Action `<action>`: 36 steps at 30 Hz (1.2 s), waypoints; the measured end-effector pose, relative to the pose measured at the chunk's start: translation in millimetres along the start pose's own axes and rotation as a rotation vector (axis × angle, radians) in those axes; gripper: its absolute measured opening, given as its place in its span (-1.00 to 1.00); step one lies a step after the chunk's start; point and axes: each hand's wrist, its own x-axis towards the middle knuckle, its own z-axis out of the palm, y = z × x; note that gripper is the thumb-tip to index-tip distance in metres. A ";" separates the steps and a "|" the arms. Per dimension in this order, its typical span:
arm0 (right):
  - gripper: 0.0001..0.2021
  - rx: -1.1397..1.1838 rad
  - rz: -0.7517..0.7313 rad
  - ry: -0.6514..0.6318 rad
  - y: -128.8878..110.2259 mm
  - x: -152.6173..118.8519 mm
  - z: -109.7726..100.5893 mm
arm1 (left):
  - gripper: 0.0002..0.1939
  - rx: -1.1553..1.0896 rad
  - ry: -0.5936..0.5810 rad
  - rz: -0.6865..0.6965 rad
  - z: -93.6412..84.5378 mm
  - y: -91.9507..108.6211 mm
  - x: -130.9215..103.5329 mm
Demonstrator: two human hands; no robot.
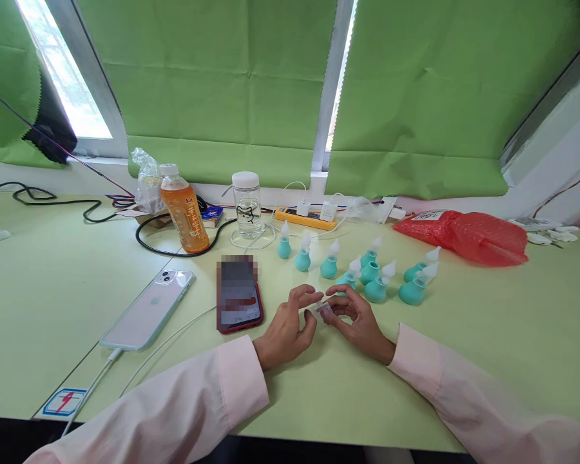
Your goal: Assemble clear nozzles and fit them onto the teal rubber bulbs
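A pale green table (pixel 53 283) fills the lower frame under green blinds (pixel 212 84). At right of centre lies a red plastic bag (pixel 468 235); left of centre, an orange drink bottle (pixel 183 209) and two phones (pixel 147 309). A cluster of teal bulb syringes (pixel 377 274) stands just above the hands. At centre, the left hand (pixel 285 328) and right hand (pixel 360 322) meet, fingertips of both pinched together on a small clear tip (pixel 323 308) held just over the tabletop between them
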 end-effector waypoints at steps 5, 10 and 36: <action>-0.75 0.001 -0.008 0.003 0.1 -0.1 0.5 | -0.57 -0.073 -0.029 -0.015 -0.9 -1.1 0.1; -0.76 -0.010 -0.013 0.011 0.6 0.3 1.1 | -0.59 -0.163 -0.052 -0.072 -0.8 -3.2 -0.2; -0.85 -0.099 -0.078 0.058 -1.7 0.5 3.7 | -0.64 -0.264 0.031 -0.140 -0.4 -2.2 0.3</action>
